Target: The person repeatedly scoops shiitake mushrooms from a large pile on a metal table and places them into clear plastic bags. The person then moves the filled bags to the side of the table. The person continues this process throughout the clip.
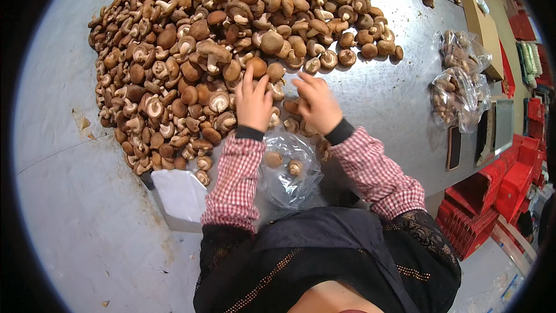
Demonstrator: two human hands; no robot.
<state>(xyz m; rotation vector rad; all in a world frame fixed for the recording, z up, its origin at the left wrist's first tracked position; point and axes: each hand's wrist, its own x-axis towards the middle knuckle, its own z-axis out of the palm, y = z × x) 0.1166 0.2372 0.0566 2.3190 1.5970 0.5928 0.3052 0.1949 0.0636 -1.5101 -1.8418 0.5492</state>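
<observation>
A large heap of brown shiitake mushrooms [186,52] covers the left and middle of the metal table. My left hand [255,101] lies at the heap's near right edge, fingers spread over some mushrooms; whether it grips one is hidden. Just to the right, my right hand [318,103] is slightly blurred, its fingers bent beside a mushroom [291,107]; its hold on that mushroom is unclear. Between my forearms is a clear plastic bag [289,187] with a mushroom [294,167] and another at it. A few more mushrooms lie between my hands and the bag.
Filled clear bags of mushrooms [454,95] lie on the metal table [391,108] at the right. Near them are a phone [454,148], a scale-like metal tray [504,126] and a cardboard box [482,34]. Red plastic crates [473,213] stand beyond the edge. White sheets [180,193] are at lower left.
</observation>
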